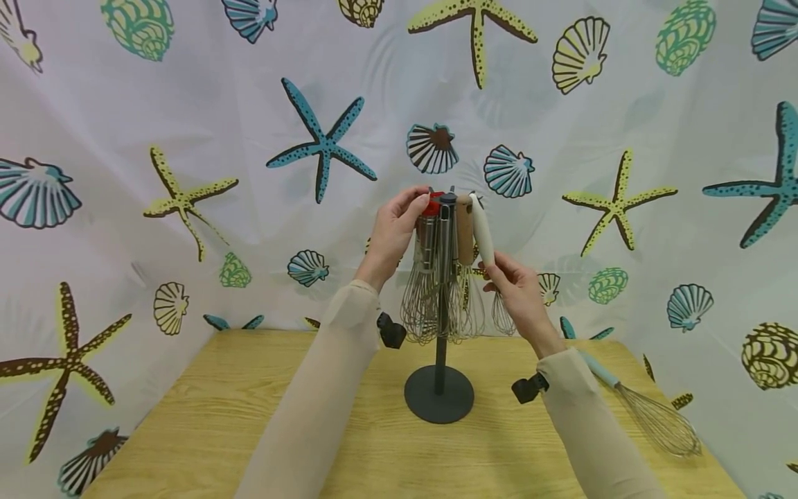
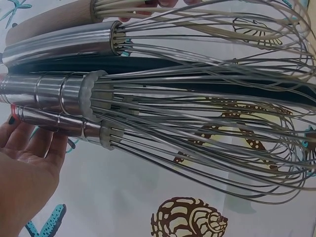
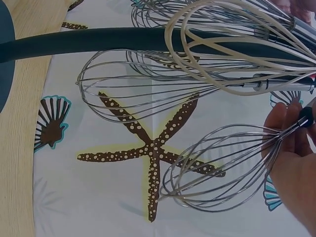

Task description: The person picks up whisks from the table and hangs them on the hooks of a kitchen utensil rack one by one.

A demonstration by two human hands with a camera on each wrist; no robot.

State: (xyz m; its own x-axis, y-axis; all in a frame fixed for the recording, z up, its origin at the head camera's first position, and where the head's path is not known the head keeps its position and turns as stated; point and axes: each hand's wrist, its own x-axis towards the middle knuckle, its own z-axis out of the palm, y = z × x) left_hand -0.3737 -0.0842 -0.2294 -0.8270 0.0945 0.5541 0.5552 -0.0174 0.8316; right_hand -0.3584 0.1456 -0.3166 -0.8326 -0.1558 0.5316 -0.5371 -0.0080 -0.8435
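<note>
A dark stand [image 1: 440, 396] with a round base and upright pole carries several hanging whisks, wire loops down. At its top left, my left hand [image 1: 394, 229] holds the red end [image 1: 434, 203] of a metal-handled whisk [image 2: 59, 121] between thumb and fingers. On the right side, the thumb and fingers of my right hand [image 1: 520, 291] pinch the lower end of a white-handled whisk [image 1: 482, 232]. Its smaller wire loops [image 3: 222, 168] hang beside the palm in the right wrist view. A wooden-handled whisk [image 1: 464, 230] hangs just left of the white handle.
A whisk with a light blue handle [image 1: 600, 369] lies on the wooden table [image 1: 249, 416] at the right, near the table's edge. Behind the stand hangs a white curtain [image 1: 218, 104] printed with starfish and shells.
</note>
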